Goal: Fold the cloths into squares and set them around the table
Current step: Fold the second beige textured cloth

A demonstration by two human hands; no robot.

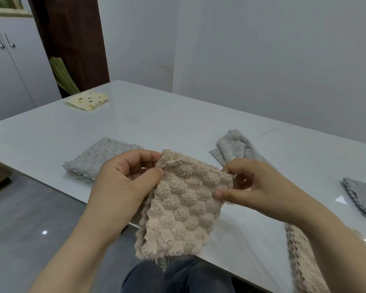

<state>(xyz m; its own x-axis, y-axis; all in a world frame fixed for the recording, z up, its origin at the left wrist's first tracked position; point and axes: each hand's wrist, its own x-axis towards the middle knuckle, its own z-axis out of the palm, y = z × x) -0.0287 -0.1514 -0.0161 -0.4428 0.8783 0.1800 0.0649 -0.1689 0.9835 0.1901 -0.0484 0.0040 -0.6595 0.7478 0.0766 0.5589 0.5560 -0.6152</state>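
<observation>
Both hands are up at the centre of the frame, and the left hand pinches the top left corner of the beige cloth between thumb and curled fingers, while the right hand grips the cloth's upper right edge, thumb pressed on the front. The bubbly-textured cloth hangs doubled over in the air, above the near edge of the white table, its lower end dangling in front of the person's dark trousers. Out from there, just left of centre, a grey cloth lies folded flat on the table; behind the right hand a second grey cloth lies loosely rumpled. At the right edge of the frame sits a grey folded cloth, with a small dark mark I can't make out. Along the lower right a pinkish cloth runs beneath the right forearm, partly hidden. Far off, upper left, a yellow spotted cloth rests folded near the table's far corner.
</observation>
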